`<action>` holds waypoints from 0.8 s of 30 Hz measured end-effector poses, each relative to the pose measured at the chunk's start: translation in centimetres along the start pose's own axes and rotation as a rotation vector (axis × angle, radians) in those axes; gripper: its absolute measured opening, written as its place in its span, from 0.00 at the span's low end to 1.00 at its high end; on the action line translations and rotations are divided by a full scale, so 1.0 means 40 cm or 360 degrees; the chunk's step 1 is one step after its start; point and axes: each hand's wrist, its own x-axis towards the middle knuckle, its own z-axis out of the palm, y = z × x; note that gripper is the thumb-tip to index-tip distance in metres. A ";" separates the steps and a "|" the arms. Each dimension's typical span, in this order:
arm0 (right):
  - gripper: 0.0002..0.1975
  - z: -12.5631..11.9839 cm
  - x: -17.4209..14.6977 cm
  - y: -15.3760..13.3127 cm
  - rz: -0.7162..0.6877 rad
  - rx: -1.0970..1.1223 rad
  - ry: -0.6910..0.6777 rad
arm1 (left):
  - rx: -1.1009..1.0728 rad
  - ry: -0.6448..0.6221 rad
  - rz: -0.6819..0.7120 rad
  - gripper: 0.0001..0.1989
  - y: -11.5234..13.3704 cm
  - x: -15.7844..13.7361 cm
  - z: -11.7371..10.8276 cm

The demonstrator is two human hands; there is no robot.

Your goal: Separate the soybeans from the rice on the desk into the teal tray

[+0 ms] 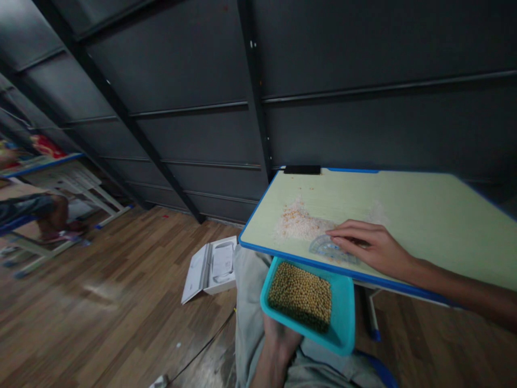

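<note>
My right hand (374, 247) lies flat on the pale green desk (424, 215), its fingers pressing a clear plastic protractor (329, 249) near the desk's front edge. Just left of the protractor sits a heap of white rice mixed with a few yellow beans (297, 222). My left hand (280, 337) holds a turquoise tray (345, 312) from underneath, just below the desk's blue front rim. The tray is partly filled with yellow-green soybeans (301, 293).
A black phone (302, 170) lies at the desk's far edge. An open white box (212, 267) lies on the wooden floor to the left. Further left stand another blue-edged desk (40, 164) and a seated person's legs (44, 213). A dark metal wall rises behind.
</note>
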 end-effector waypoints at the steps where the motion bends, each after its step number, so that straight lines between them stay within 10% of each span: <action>1: 0.10 0.001 0.000 0.000 -0.0003 0.0000 -0.0002 | 0.0001 -0.0008 -0.0006 0.18 0.000 0.000 -0.001; 24: 0.11 0.007 -0.002 0.014 -0.0090 0.0021 -0.0088 | -0.0155 0.0105 0.0021 0.14 -0.003 0.009 -0.010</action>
